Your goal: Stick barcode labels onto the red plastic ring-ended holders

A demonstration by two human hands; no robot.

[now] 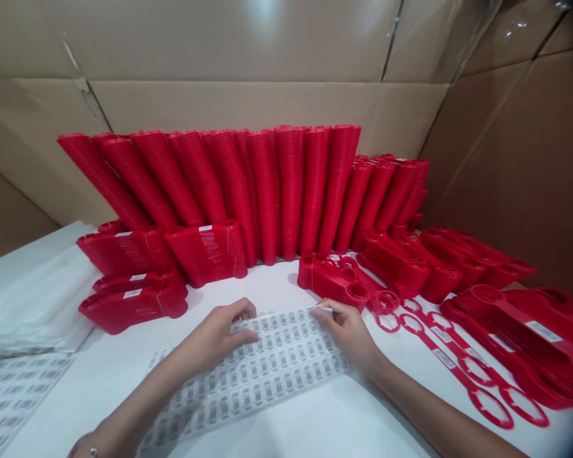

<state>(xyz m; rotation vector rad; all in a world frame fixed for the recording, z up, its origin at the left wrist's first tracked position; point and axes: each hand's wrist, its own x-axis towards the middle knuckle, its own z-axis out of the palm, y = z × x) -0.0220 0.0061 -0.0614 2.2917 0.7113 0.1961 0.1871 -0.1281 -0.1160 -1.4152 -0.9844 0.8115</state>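
A white table (267,289) is the biggest thing close to the person, and it gives good flat room to work on. Tall red stacks (267,197) stand in a row at the back, and they look easy to tip, so elbows and fingers do best well away from them. The label sheet (277,366) lies on the table in front of the person, a bit slanted. It looks thin and bendy, so it likely works best kept flat, with no folds. The left arm crosses over part of it, so a light touch there seems wise. Loose red strips (464,376) with ring ends lie to the right, apart from the sheet. The left hand (219,332) is loose over the sheet, thumb and fingers apart, pinching nothing; pressing gently there should stop it sliding. The right hand (351,334) pinches the sheet's far right corner between thumb and finger. A small, soft pinch is best, since a hard one could crease the tiny printed labels (263,367).
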